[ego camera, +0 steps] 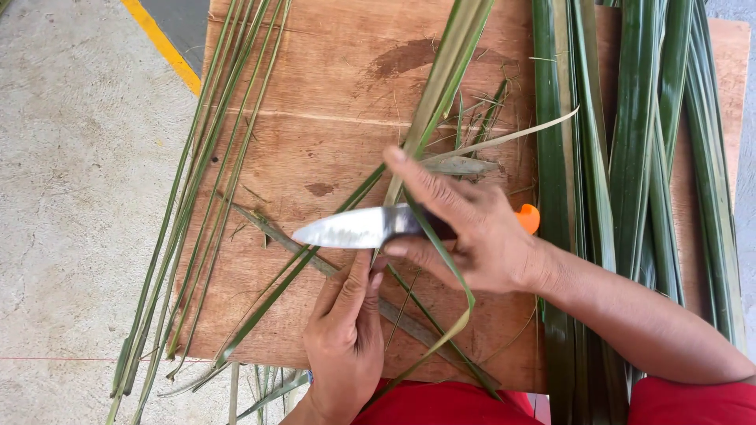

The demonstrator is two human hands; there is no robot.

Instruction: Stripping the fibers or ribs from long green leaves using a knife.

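My right hand [472, 232] grips a knife [354, 227] with a shiny blade pointing left and an orange handle end showing past my wrist. A long green palm leaf [441, 79] runs from the top of the wooden board [315, 102] down under the blade. My left hand [345, 338] pinches the lower part of that leaf just below the blade. A thin split strip [461, 315] curls down from the knife toward the board's near edge.
A bundle of thin stripped leaf ribs [201, 181] lies along the board's left edge, overhanging the concrete floor [71, 197]. A stack of wide whole palm leaves [630, 157] lies on the right side. A yellow painted line [161, 43] crosses the floor at top left.
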